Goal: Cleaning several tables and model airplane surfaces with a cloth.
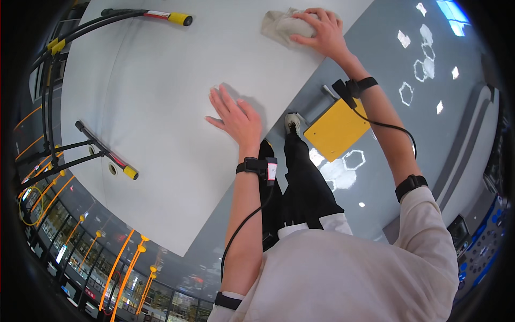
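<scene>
A crumpled light grey cloth (277,28) lies on the white tabletop (161,100) near its edge at the top. My right hand (322,34) is on the cloth, its fingers curled over the bunched part. My left hand (237,118) rests palm down on the bare tabletop near the close edge, fingers spread, with nothing in it. Black straps with cables sit around both wrists.
Black tubular frames with yellow-ended bars, one high (180,19) and one lower (130,172), reach over the table's left side. Round holes (113,169) pierce the tabletop there. A yellow board (337,129) is below the table edge, by my shoe (292,122).
</scene>
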The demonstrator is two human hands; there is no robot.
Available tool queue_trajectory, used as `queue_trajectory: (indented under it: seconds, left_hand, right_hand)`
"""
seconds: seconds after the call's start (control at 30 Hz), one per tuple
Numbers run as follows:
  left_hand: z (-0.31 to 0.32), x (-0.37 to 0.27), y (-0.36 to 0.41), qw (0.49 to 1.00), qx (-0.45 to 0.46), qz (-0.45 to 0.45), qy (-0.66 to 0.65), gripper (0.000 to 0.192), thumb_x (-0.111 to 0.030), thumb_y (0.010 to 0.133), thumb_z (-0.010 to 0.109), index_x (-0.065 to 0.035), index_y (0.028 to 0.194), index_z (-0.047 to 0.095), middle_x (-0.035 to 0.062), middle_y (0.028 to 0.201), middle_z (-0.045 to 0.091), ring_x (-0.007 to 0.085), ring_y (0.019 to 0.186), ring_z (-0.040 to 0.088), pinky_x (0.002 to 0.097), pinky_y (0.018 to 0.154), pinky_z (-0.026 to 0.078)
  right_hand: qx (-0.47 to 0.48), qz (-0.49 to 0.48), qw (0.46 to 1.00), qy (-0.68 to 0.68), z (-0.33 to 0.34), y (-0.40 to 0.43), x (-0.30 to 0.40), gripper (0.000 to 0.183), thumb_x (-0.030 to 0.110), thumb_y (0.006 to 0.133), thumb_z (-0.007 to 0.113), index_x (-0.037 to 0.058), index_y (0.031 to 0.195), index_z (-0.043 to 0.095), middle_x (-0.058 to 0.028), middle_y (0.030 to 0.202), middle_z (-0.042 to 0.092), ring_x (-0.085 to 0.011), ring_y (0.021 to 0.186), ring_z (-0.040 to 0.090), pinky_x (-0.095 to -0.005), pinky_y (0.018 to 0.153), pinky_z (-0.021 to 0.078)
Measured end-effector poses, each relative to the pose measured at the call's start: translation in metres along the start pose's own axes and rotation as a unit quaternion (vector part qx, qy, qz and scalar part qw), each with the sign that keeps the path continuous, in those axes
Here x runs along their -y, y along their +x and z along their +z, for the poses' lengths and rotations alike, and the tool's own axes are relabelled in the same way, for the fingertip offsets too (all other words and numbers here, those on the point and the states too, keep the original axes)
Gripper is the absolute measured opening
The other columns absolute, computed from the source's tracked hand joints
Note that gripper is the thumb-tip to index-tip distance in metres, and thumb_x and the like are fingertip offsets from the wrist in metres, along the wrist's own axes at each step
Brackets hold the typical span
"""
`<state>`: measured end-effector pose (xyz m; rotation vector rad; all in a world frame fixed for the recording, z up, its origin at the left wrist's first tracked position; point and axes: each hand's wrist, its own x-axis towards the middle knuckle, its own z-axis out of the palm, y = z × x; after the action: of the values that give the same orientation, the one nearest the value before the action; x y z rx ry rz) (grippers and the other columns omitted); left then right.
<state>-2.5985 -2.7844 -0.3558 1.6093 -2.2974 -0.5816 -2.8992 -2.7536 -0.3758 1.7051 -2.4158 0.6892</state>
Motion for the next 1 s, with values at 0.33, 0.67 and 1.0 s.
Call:
queue_trajectory:
  seconds: [0.33, 0.67, 1.0]
  left_hand:
    - [0.008, 0.000, -0.004, 0.996, -0.020, -0.021, 0.090, 0.053, -0.022, 0.097, 0.041, -0.0067, 0.148, 0.034, 0.0150, 0.157, 0.025, 0.0303, 0.147, 0.020, 0.0653, 0.113, 0.005]
    - [0.005, 0.000, -0.001, 0.995, -0.034, -0.012, 0.091, 0.054, -0.025, 0.096, 0.043, -0.0082, 0.147, 0.034, 0.0152, 0.155, 0.028, 0.0302, 0.146, 0.023, 0.0669, 0.112, 0.006]
    - [0.010, -0.003, -0.002, 0.994, -0.029, -0.002, 0.108, 0.055, -0.025, 0.096, 0.042, -0.0066, 0.147, 0.033, 0.0169, 0.155, 0.027, 0.0318, 0.146, 0.022, 0.0683, 0.111, 0.007]
  right_hand:
    - [0.048, 0.095, 0.994, 0.010, -0.023, 0.039, -0.071, 0.058, 0.046, 0.073, 0.077, 0.0187, 0.123, 0.064, -0.0142, 0.127, 0.052, -0.0358, 0.121, 0.043, -0.0531, 0.104, 0.0325]
    - [0.010, 0.187, 0.981, -0.046, -0.021, 0.078, -0.093, 0.061, 0.053, 0.078, 0.070, 0.0205, 0.129, 0.060, -0.0143, 0.129, 0.052, -0.0370, 0.123, 0.044, -0.0549, 0.104, 0.0324]
    - [0.012, 0.207, 0.978, -0.008, 0.011, 0.082, 0.028, 0.062, 0.049, 0.078, 0.071, 0.0178, 0.130, 0.059, -0.0174, 0.130, 0.051, -0.0373, 0.124, 0.042, -0.0560, 0.103, 0.0292]
